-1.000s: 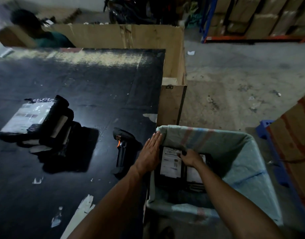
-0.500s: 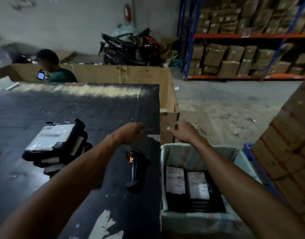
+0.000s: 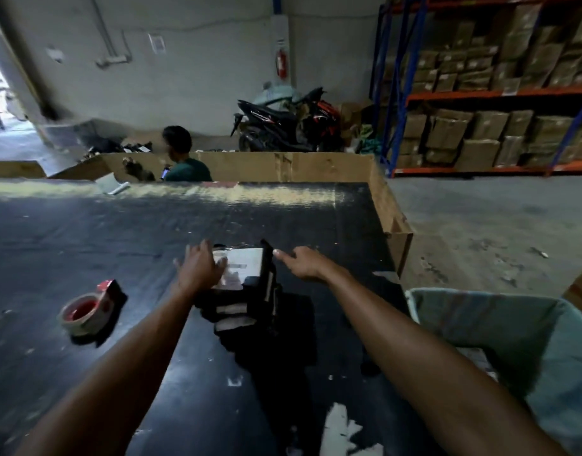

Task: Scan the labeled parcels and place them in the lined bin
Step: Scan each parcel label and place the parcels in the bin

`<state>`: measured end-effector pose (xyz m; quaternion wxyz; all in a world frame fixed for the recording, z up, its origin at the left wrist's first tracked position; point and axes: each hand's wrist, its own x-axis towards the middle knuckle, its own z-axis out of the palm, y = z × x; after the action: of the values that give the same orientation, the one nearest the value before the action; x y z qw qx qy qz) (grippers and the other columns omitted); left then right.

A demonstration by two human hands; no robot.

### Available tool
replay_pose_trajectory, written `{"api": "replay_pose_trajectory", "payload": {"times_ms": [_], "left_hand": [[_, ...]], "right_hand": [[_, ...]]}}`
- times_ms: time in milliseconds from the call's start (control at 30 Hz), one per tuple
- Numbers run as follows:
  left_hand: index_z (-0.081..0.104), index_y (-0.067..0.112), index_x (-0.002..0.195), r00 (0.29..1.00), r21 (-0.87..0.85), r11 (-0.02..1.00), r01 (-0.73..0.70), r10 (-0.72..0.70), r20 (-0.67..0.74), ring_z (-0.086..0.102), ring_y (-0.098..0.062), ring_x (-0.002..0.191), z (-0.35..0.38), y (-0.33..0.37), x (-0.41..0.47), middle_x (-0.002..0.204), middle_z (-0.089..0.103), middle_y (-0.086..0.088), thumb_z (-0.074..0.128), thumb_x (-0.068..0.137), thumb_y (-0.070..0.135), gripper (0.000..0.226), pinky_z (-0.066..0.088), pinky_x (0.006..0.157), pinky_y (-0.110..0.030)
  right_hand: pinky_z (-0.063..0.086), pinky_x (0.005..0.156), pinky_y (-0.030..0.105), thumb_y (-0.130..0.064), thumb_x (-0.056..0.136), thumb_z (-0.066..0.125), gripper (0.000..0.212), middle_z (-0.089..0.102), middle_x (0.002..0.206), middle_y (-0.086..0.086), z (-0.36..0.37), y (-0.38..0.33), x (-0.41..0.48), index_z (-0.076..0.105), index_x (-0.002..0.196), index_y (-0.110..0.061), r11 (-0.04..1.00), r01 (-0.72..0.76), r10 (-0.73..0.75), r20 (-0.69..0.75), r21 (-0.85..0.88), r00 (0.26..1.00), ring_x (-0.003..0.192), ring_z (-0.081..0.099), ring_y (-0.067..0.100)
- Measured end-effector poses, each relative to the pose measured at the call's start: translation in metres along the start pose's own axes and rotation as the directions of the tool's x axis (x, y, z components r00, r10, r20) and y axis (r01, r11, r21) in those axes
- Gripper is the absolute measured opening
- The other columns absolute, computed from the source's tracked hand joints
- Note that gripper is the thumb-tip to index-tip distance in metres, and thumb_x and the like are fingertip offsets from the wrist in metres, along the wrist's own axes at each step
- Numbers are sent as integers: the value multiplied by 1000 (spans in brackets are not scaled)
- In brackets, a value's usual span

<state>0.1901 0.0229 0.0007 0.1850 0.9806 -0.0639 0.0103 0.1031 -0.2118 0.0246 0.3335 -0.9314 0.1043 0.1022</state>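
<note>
- Stack of black plastic parcels with white labels (image 3: 247, 291): on black tabletop (image 3: 118, 232).
- Left hand (image 3: 201, 269): fingers spread, resting on top label.
- Right hand (image 3: 304, 263): open, empty, beside stack.
- Pale-lined bin (image 3: 513, 327): right of table.

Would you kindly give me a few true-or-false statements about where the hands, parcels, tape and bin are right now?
1. The left hand rests on the top of the stack of parcels. True.
2. The right hand grips a scanner. False: it is open and holds nothing.
3. The tape roll lies left of the stack on the table. True.
4. The lined bin stands to the left of the table. False: it stands at the right.
</note>
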Motion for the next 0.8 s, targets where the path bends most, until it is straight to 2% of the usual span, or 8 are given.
{"api": "replay_pose_trajectory", "payload": {"times_ms": [67, 133, 200, 367, 467, 633, 733, 800], "left_hand": [[54, -2, 130, 967, -94, 985, 144, -120, 224, 55, -41, 125, 10, -31, -2, 131, 60, -26, 55, 94, 58, 70, 44, 106, -48], [63, 1, 125, 945, -327, 926, 190, -83, 317, 65, -36, 114, 20, -39, -9, 124, 68, -21, 52, 86, 70, 80, 52, 98, -41], [64, 3, 128, 953, -477, 849, 226, -90, 290, 65, -35, 115, 20, -33, -20, 125, 68, -20, 51, 78, 77, 91, 53, 98, -38], [57, -2, 125, 983, -674, 716, 182, -153, 102, 58, -36, 119, 14, -8, -37, 128, 61, -23, 52, 94, 61, 70, 48, 96, -38], [53, 7, 118, 990, -817, 561, 134, -105, 90, 60, -24, 107, 13, 9, -42, 123, 62, -14, 61, 95, 48, 48, 50, 90, -36], [67, 9, 117, 960, -925, 315, 211, 114, 257, 75, -26, 95, 21, 44, -63, 110, 76, -9, 74, 82, 54, 58, 62, 82, -44], [72, 14, 106, 959, -925, 331, 187, 141, 245, 77, -24, 87, 54, 63, -89, 96, 79, -6, 78, 83, 46, 41, 62, 81, -43], [67, 18, 110, 967, -913, 382, 142, 143, 210, 76, -20, 90, 77, 67, -103, 99, 78, -3, 79, 78, 54, 50, 62, 82, -42]], "right_hand": [[41, 96, 35, -74, 94, 31, 86, 53, 145, 22, 37, -21, 6, 56, 135, -2, 999, -23, 20, 78, 42, 997, 131, 54, 35], [42, 103, 33, -90, 74, 31, 110, 52, 149, 15, 66, -31, 9, 47, 146, -9, 993, -28, 19, 76, 113, 997, 132, 54, 34], [44, 102, 35, -93, 65, 34, 114, 57, 145, 14, 85, -33, 9, 49, 145, -13, 985, -42, 43, 0, 170, 999, 130, 55, 34], [44, 93, 31, -63, 89, 61, 74, 58, 141, 7, 70, -27, -19, 42, 143, -16, 940, 52, 22, -210, 338, 978, 123, 57, 24], [39, 92, 26, -48, 89, 71, 83, 50, 147, 6, 54, -11, -44, 26, 151, -17, 909, 141, -29, -278, 393, 960, 116, 49, 12], [26, 108, 25, -39, 84, 79, 103, 30, 146, -12, 36, 31, -97, 11, 159, -29, 928, 237, -124, -361, 287, 924, 133, 27, 3], [34, 113, 28, -51, 78, 79, 93, 40, 152, -14, 38, 73, -114, 27, 154, -38, 951, 204, -123, -324, 231, 938, 135, 40, 1], [50, 104, 33, -62, 82, 69, 59, 66, 129, -11, 39, 100, -120, 57, 132, -33, 937, 139, -9, -375, 321, 927, 116, 62, 3]]}}
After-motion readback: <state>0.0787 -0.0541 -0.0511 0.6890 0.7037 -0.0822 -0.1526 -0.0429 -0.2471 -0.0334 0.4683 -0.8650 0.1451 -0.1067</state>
